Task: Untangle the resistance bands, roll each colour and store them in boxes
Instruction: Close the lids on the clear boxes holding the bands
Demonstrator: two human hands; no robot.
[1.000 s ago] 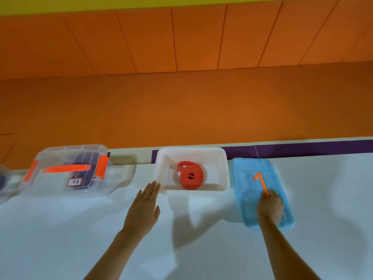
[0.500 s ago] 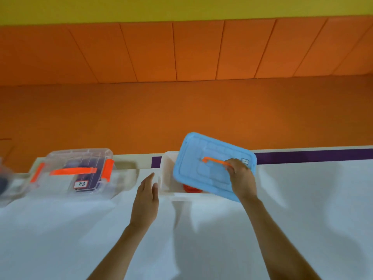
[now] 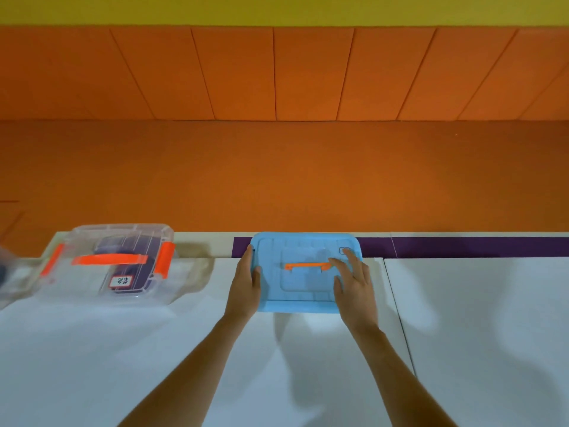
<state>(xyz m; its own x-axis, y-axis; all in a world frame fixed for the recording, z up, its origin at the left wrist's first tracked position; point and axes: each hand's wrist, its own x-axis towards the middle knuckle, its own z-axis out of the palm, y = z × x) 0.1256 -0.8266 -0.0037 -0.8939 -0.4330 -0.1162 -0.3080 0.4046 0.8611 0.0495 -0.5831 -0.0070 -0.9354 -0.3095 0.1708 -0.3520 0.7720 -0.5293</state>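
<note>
Lids: one blue lid [image 3: 303,288], with one clear box [image 3: 123,241] left of it on the counter [image 3: 468,334]. Left grip [image 3: 244,283], fingers straight, presses the lid's left edge; right grip [image 3: 354,282] lies flat, spread, on top.

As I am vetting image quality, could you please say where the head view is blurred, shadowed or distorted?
Head view: the far-left edge is blurred, the clear box is soft, the blue lid, left hand and right hand are sharp; arm shadows fall on the table; wall panel seams fan outward, likely wide-angle distortion.
</note>
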